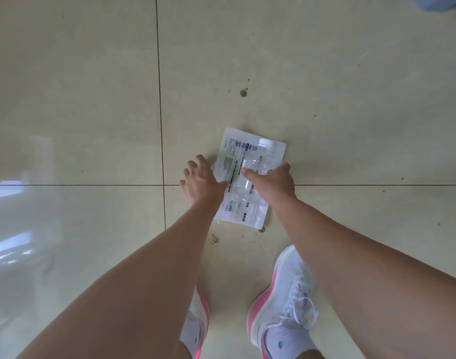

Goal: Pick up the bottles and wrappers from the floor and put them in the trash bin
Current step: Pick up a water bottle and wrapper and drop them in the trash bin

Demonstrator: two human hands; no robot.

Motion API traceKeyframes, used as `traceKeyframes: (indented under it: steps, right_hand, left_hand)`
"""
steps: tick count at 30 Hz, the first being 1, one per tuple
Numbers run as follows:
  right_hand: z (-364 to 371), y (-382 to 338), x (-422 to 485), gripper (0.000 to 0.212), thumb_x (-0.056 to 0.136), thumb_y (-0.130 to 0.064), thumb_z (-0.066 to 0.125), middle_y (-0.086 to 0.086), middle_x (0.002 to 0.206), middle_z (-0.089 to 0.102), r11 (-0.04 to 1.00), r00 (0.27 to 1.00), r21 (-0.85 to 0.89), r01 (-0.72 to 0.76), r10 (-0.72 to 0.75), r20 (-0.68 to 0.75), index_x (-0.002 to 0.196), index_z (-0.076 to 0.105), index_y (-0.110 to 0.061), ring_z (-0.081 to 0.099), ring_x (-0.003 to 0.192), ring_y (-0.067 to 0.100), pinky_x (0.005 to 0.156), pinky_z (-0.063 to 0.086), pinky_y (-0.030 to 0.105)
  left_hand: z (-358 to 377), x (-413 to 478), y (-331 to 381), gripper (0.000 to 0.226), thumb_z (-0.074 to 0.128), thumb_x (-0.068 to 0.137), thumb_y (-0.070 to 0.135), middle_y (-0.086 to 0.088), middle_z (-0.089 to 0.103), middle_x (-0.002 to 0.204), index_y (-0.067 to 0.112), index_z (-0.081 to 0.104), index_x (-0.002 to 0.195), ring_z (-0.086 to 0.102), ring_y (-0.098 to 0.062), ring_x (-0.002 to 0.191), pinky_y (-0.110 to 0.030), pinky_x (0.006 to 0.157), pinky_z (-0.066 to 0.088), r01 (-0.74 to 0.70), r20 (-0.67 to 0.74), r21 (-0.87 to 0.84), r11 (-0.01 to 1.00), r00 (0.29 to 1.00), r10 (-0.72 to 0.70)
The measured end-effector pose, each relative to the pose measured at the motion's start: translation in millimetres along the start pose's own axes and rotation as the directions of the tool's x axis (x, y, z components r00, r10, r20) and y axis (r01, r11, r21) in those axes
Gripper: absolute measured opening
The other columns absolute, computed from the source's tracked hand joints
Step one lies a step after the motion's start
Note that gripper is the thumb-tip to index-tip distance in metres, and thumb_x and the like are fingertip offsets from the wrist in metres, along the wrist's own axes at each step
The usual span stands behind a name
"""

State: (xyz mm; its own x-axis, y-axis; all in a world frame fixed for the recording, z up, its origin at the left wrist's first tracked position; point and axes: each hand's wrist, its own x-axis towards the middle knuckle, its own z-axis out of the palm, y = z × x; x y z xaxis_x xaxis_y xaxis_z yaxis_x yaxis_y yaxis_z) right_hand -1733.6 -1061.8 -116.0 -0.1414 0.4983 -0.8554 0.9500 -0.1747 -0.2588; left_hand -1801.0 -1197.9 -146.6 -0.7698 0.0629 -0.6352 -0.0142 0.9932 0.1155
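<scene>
Left hand (199,181), fingers spread, touches the wrapper (230,151); right hand (274,183) grips seemingly a clear bottle (258,159), shoes (289,288) near.

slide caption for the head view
Left hand and right hand reach a printed wrapper and clear bottle on the tiled floor.

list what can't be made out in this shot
Head view only.
Right hand hides its own fingers: grip on the clear bottle or wrapper unclear.
Left hand covers its contact with the wrapper edge.
Wrapper print: blurred.
Blue object: cut off by the top right corner; bin or not, unknown.
</scene>
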Motion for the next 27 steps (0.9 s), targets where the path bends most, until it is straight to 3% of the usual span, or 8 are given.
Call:
traceKeyframes:
  steps: [3, 6, 10, 13, 15, 17, 21, 27]
  right_hand:
    - [-5.5, -1.1, 1.1, 0.086, 0.072, -0.054, 0.086, -0.003, 0.110, 0.058, 1.000, 1.000, 0.004, 0.002, -0.002, 0.011, 0.133, 0.040, -0.014, 0.060, 0.080, 0.010, 0.053, 0.038, 0.026]
    - [-22.3, -6.6, -7.6, 0.091, 0.072, -0.055, 0.086, 0.001, 0.125, 0.058, 0.999, 1.000, -0.036, 0.022, -0.022, 0.004, 0.138, 0.039, -0.012, 0.063, 0.097, 0.019, 0.065, 0.043, 0.029]
    - [-64.0, -35.2, -57.9, 0.087, 0.072, -0.056, 0.086, 0.004, 0.130, 0.058, 0.987, 0.996, -0.140, 0.085, -0.085, 0.007, 0.133, 0.040, -0.013, 0.063, 0.100, 0.023, 0.065, 0.043, 0.030]
    - [-108.0, -76.3, -124.2, 0.079, 0.071, -0.054, 0.086, 0.001, 0.125, 0.058, 0.958, 0.983, -0.223, 0.180, -0.184, 0.003, 0.128, 0.045, -0.018, 0.059, 0.098, 0.019, 0.072, 0.044, 0.029]
    - [-142.3, -116.2, -176.6, 0.074, 0.070, -0.052, 0.086, -0.001, 0.121, 0.059, 0.933, 0.967, -0.259, 0.249, -0.255, 0.009, 0.124, 0.047, -0.019, 0.058, 0.094, 0.017, 0.072, 0.047, 0.029]
    - [-179.4, -167.3, -240.4, 0.074, 0.068, -0.051, 0.086, -0.003, 0.118, 0.059, 0.910, 0.948, -0.271, 0.314, -0.318, 0.031, 0.123, 0.048, -0.019, 0.063, 0.097, 0.017, 0.077, 0.055, 0.035]
    - [-247.5, -271.8, -397.2, 0.077, 0.065, -0.060, 0.083, -0.007, 0.116, 0.060, 0.787, 0.858, -0.364, 0.498, -0.507, 0.078, 0.123, 0.049, -0.023, 0.061, 0.091, 0.013, 0.070, 0.051, 0.032]
    - [-301.2, -364.5, -631.1, 0.087, 0.068, -0.063, 0.081, 0.001, 0.133, 0.059, 0.521, 0.645, -0.421, 0.743, -0.726, 0.240, 0.135, 0.048, -0.021, 0.063, 0.115, 0.023, 0.094, 0.054, 0.041]
  left_hand:
    - [1.2, 2.6, 1.9, 0.045, 0.082, 0.082, 0.040, -0.001, 0.065, 0.116, 0.020, 0.063, 0.117, 0.060, -0.023, 0.109, -0.037, 0.095, 0.039, 0.069, 0.045, -0.040, 0.997, 0.997, -0.068]
    - [-16.1, -4.1, 6.0, 0.015, 0.073, 0.089, 0.028, -0.002, 0.073, 0.099, 0.019, 0.063, 0.097, 0.064, -0.022, 0.090, -0.037, 0.094, 0.040, 0.118, 0.110, -0.098, 0.988, 0.988, -0.107]
    - [-81.8, -36.6, 3.8, 0.008, 0.065, 0.091, 0.022, -0.002, 0.067, 0.085, 0.020, 0.057, 0.093, 0.061, -0.023, 0.081, -0.039, 0.096, 0.051, 0.154, 0.151, -0.167, 0.974, 0.980, -0.129]
    - [-154.3, -72.7, -3.5, 0.005, 0.062, 0.089, 0.018, -0.004, 0.065, 0.081, 0.014, 0.059, 0.090, 0.064, -0.027, 0.077, -0.035, 0.076, 0.054, 0.190, 0.138, -0.261, 0.947, 0.978, -0.158]
    - [-214.9, -99.1, -2.7, 0.005, 0.061, 0.086, 0.016, -0.004, 0.062, 0.075, 0.012, 0.058, 0.084, 0.058, -0.022, 0.063, -0.028, 0.055, 0.045, 0.201, 0.110, -0.349, 0.915, 0.979, -0.173]
    - [-290.1, -131.5, 3.8, 0.005, 0.061, 0.086, 0.013, -0.004, 0.062, 0.074, 0.009, 0.058, 0.084, 0.053, -0.015, 0.057, -0.025, 0.046, 0.035, 0.199, 0.088, -0.447, 0.872, 0.980, -0.179]
    - [-450.5, -218.8, 14.7, 0.007, 0.064, 0.091, 0.014, -0.003, 0.067, 0.079, 0.010, 0.058, 0.090, 0.064, -0.018, 0.065, -0.028, 0.054, 0.049, 0.185, 0.041, -0.633, 0.752, 0.978, -0.206]
    - [-639.7, -384.0, -12.1, 0.005, 0.064, 0.087, 0.018, 0.011, 0.063, 0.077, 0.019, 0.061, 0.091, 0.059, -0.004, 0.065, -0.021, 0.049, 0.040, 0.063, -0.189, -0.728, 0.683, 0.939, -0.287]
